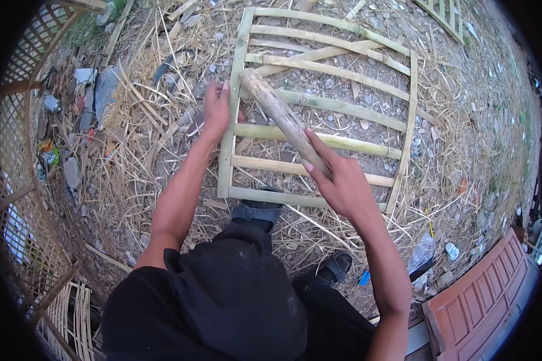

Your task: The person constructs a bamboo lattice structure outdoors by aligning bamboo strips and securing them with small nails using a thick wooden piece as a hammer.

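A ladder-like frame of pale bamboo slats (319,141) lies in front of me, its several crosspieces joined to a side rail at each end. My left hand (218,111) is closed round the left side rail (226,159), with the fingertips partly hidden behind it. In my right hand (338,180) is a thick, worn wooden stick (277,111), gripped at its near end. It slants up and left over the slats, and its far end is at the left rail, just right of my left hand. Whether it touches the rail I cannot tell.
Bamboo shavings (144,114) and stones litter the ground. A lattice panel (12,144) stands at the left, another slatted piece (444,18) lies far right. Near right are a brown panelled board (479,295), a can (451,251) and a plastic bag (421,253). My sandalled foot (256,212) is by the frame.
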### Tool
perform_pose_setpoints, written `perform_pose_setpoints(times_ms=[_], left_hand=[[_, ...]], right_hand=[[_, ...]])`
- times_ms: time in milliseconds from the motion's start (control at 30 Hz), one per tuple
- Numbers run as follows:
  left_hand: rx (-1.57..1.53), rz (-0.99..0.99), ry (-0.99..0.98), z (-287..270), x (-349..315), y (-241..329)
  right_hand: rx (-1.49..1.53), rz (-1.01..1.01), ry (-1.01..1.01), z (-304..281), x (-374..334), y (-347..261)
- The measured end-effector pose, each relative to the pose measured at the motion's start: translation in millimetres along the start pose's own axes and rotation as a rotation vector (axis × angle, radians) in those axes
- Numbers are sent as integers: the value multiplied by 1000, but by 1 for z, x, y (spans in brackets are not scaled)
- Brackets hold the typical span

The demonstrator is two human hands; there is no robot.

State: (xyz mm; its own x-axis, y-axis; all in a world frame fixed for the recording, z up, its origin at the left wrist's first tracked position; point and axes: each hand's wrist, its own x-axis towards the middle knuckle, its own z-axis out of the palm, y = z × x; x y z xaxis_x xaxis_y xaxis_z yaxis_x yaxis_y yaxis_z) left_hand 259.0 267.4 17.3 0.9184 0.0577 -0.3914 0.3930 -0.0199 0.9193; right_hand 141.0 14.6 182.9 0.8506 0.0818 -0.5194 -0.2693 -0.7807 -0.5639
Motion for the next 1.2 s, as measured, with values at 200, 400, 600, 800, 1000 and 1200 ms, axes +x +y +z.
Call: perform_pose_setpoints(times_ms=[200, 400, 600, 800, 1000, 1200], left_hand=[[-53, -57, 3, 5, 6, 11], [147, -95, 29, 7, 8, 19], [63, -61, -6, 0, 22, 14], [106, -76, 29, 19, 20, 4], [35, -37, -41, -20, 49, -22], [58, -99, -176, -15, 50, 16]], right_hand=[[170, -222, 303, -51, -19, 3], [78, -163, 331, -75, -49, 38], [-170, 142, 39, -81, -110, 67], [-41, 242, 36, -71, -176, 121], [155, 231, 101, -61, -189, 125], [157, 215, 170, -40, -209, 145]])
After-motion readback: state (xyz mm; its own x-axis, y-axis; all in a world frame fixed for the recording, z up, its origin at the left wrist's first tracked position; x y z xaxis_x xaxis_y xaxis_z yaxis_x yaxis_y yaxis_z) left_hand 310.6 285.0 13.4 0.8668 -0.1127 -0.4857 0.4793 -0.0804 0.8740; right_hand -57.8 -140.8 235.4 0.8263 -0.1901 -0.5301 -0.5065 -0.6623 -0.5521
